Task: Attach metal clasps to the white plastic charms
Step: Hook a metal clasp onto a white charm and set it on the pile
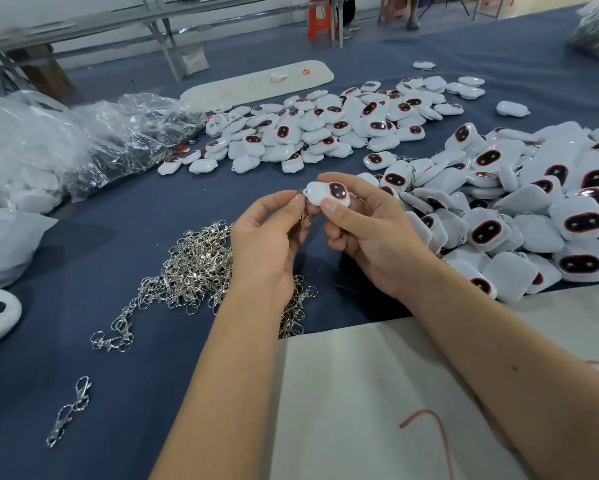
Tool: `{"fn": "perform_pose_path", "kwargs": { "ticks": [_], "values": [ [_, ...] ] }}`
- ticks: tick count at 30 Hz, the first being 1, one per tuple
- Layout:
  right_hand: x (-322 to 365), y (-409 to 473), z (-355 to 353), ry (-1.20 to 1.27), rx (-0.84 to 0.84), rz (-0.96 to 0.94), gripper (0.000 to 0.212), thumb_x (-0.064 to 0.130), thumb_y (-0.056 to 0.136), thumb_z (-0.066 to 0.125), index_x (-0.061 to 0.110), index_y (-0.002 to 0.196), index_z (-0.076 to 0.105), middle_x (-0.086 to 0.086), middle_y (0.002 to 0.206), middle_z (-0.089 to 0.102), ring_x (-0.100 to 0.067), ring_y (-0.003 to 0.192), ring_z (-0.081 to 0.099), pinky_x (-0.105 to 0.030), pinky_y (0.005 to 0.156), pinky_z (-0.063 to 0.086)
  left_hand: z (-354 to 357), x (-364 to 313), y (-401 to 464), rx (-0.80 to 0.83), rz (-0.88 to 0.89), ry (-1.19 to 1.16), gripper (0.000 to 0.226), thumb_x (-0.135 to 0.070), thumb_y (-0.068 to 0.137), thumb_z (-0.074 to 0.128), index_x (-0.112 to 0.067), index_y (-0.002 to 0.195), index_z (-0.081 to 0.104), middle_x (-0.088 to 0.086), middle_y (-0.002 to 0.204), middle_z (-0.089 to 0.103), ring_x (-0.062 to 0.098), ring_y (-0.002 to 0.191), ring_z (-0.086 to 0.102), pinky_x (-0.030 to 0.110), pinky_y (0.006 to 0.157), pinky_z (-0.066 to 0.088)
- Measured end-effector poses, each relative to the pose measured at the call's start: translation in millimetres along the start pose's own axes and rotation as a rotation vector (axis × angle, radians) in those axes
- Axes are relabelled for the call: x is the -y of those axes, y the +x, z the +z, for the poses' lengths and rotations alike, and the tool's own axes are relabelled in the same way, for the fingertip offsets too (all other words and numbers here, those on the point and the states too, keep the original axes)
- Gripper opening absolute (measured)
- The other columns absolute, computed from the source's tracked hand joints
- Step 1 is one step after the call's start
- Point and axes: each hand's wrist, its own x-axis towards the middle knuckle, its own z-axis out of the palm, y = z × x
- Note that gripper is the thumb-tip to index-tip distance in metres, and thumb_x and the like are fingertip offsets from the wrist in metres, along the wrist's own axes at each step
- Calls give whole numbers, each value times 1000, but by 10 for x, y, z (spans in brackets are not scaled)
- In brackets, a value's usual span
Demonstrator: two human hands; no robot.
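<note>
The right hand (364, 233) is holding one white plastic charm (327, 194) between thumb and curled fingers, its dark, red-rimmed oval face turned up. The left hand (268, 237) is pinching the ring of one metal clasp (305, 220) at the charm's left end, and the clasp is hanging down between the two hands. Both hands are hovering above the blue table cloth (118, 258).

Just below and left of the hands, a tangled heap of silver clasps (194, 268) is lying, too many to count. Two more linked clasps (70, 410) are lying apart near the front left.

Two piles of charms are spreading out: one far pile (326, 129) beyond the hands, and one nearer pile (520, 216) to the right; neither is countable. A crumpled clear plastic bag (118, 140) is sitting at the left. One sheet of white fabric (377, 393) is lying under the forearms.
</note>
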Motion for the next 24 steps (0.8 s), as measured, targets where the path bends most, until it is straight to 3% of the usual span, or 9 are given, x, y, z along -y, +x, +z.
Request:
{"fn": "perform_pose_path", "kwargs": {
  "ticks": [4,6,8,11,15,19,21,24],
  "values": [
    [-14,-1,-9,-7,-5,-4,32,0,100,61,5,132,60,-5,86,73,-14,61,49,-23,56,43,-21,17,23,-52,168,167,14,4,89,71,-9,85,71,6,75,76,17,74,71,26,71,56],
    [-20,-1,-4,1,-27,-1,31,-1,100,61,6,130,61,-9,86,72,-14,61,49,-23,56,42,-78,22,63,-79,384,495,15,3,86,75,-12,82,73,2,76,76,18,74,72,30,74,57],
    [-21,0,4,-17,-56,-4,27,-2,99,62,7,125,63,-11,84,70,-14,60,48,-24,55,42,-124,7,86,-51,580,852,16,0,84,76,-15,81,75,-7,75,73,10,73,70,26,74,56],
    [-23,-5,26,-77,-108,-12,22,0,99,64,11,118,66,-9,80,66,-14,58,48,-23,53,42,-126,8,70,42,695,1100,19,2,85,71,-16,82,74,-11,74,71,8,72,66,22,70,52],
    [-20,-23,54,-162,-230,-101,20,10,99,70,11,118,64,-4,73,64,-14,55,47,-24,49,39,-82,44,45,63,656,1023,12,-6,89,72,-18,88,75,-13,80,72,4,76,68,21,75,54],
    [-26,-48,44,-575,-529,-419,31,18,95,73,19,124,61,1,75,65,-12,66,60,-29,64,51,-68,64,16,22,623,987,12,-12,91,71,-24,93,73,-16,84,71,0,80,65,17,73,52],
    [-16,-48,26,-590,-660,-508,50,13,95,72,19,140,53,9,80,63,-7,71,61,-26,70,53,-79,68,27,23,601,1017,13,-12,91,69,-24,93,73,-16,84,70,2,80,65,21,75,53],
    [-21,-40,9,-651,-707,-517,85,13,93,71,20,163,23,8,99,61,-14,71,57,-27,77,55,-99,50,37,22,551,1071,13,-12,90,69,-24,92,73,-16,86,71,1,83,66,26,81,55]
  ]
}}
